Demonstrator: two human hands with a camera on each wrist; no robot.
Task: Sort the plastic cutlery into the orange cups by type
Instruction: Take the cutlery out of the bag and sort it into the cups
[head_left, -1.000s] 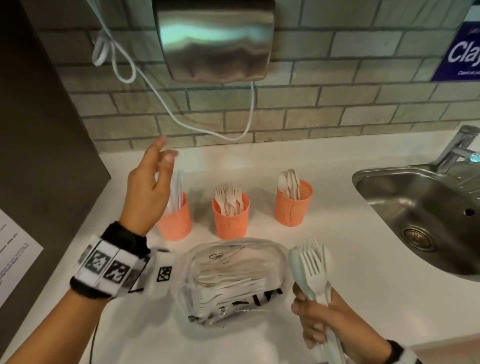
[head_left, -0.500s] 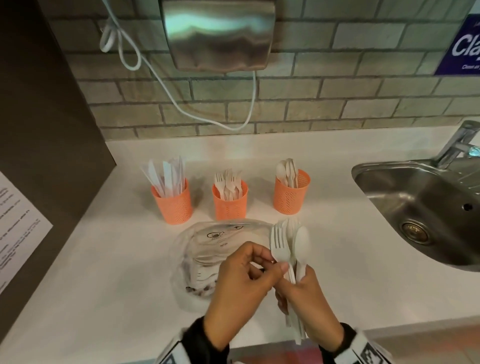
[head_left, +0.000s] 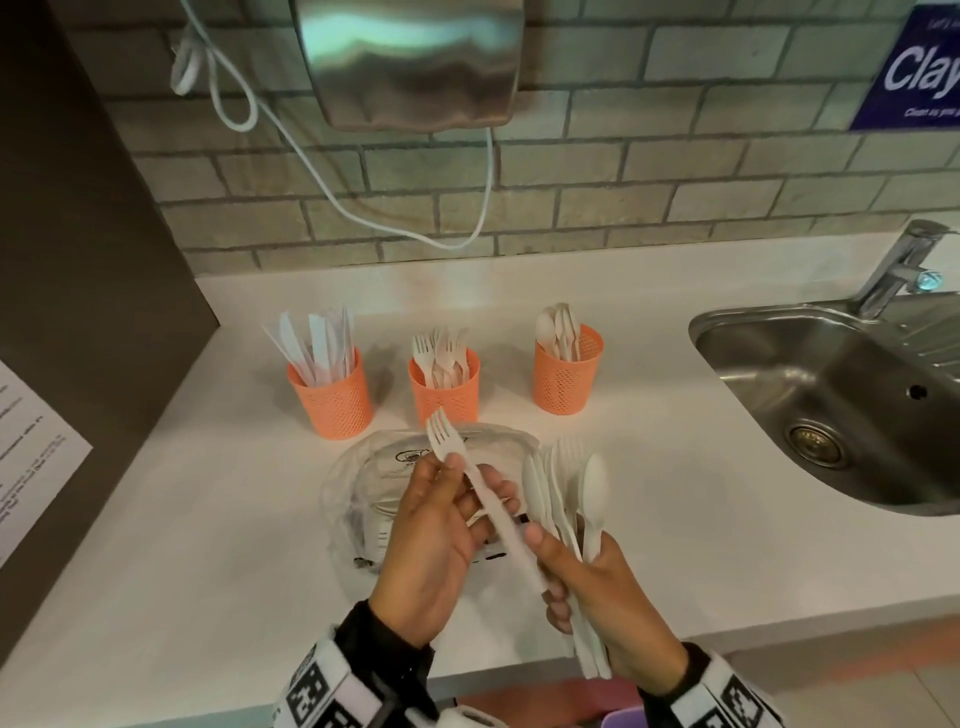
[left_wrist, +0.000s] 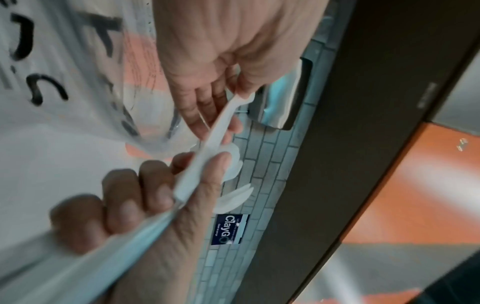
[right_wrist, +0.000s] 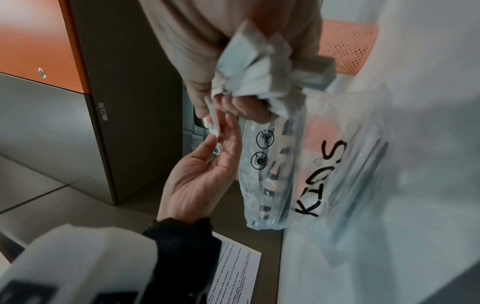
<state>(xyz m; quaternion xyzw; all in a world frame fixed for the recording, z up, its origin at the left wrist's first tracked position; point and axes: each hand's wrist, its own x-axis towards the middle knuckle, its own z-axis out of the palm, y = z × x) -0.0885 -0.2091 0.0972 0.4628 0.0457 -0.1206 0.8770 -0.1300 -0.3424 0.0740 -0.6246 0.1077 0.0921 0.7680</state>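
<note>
Left hand (head_left: 431, 540) at lower centre, pinched on a white fork (head_left: 483, 499). Right hand (head_left: 602, 608) beside it, clenched around a cutlery bundle (head_left: 566, 499).

Way to the middle cup (head_left: 444, 382)
Plastic bag (head_left: 363, 483) lies just before it; neighbouring cups stand apart either side.

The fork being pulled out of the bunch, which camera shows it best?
The head view: the fork shows whole, tines up, the left hand drawing it from the bunch in the right hand. The left wrist view shows only its blurred handle. The right wrist view shows a sliver between fingers.
</note>
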